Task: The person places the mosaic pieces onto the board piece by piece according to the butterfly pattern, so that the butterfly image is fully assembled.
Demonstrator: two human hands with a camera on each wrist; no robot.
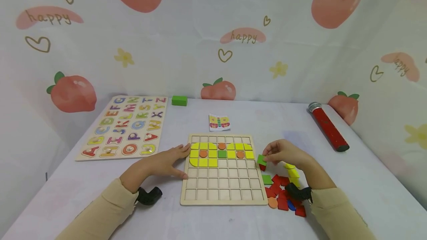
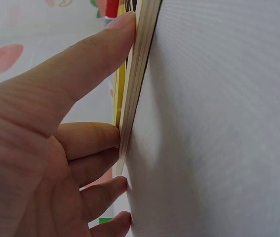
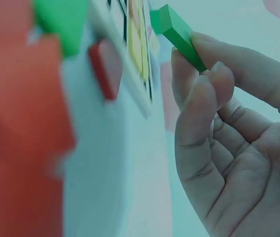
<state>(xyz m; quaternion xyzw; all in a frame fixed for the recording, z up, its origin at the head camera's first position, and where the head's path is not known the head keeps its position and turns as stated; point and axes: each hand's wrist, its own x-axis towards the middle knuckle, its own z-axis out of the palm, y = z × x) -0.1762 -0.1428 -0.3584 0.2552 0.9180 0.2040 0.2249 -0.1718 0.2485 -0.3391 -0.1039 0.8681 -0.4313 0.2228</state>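
On the white counter point(image 1: 160, 223) lies a gridded wooden board point(image 1: 224, 183), its left edge touched by the outstretched left hand point(image 1: 163, 164). Near the board's right edge, the right hand point(image 1: 285, 153) pinches a small green tile point(image 3: 181, 37), probably light, rigid and slightly slippery, best held by its thin edges.

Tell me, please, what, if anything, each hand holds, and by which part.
The right hand pinches a green square tile near one edge; the left hand holds nothing, only touching a pale wooden grid board.

Right grip point(image 1: 285, 152) in fingertip pinch
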